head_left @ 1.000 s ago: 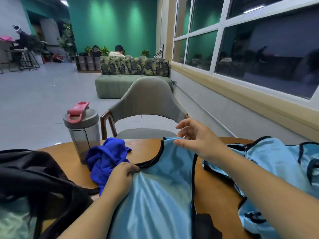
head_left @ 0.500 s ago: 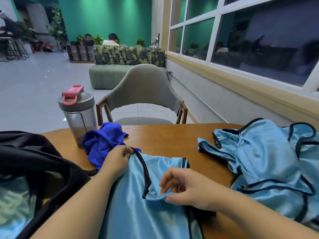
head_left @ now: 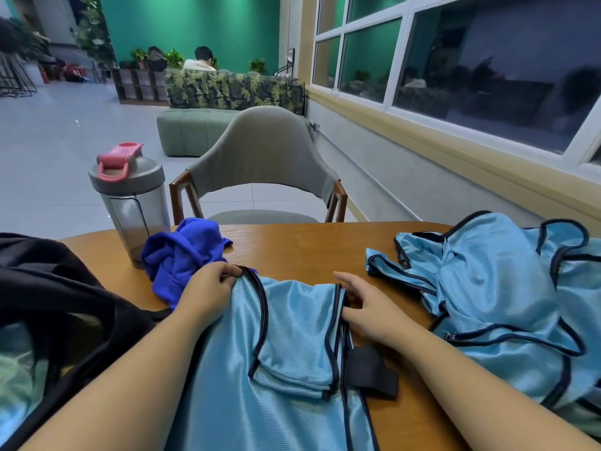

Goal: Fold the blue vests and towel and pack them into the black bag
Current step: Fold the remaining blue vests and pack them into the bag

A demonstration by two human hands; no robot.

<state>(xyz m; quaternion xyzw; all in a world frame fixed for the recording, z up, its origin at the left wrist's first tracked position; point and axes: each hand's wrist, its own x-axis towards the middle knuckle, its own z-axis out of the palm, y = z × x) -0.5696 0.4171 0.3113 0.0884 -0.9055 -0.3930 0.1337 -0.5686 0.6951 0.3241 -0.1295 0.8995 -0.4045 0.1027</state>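
Head view: light-blue satin vest with black piping [head_left: 286, 369] lies at 6 o'clock on round wooden table [head_left: 302, 249], top folded down. Left hand [head_left: 208, 292] pinches its collar edge; right hand [head_left: 364, 307], fingers loosely apart, rests on the side seam. Judged: first fold; next, fold again. Half a second ago the right hand pinched the fold nearer centre.

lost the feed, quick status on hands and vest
Left hand grips vest edge. Right hand open at its other edge. Towel unfolded beside it.
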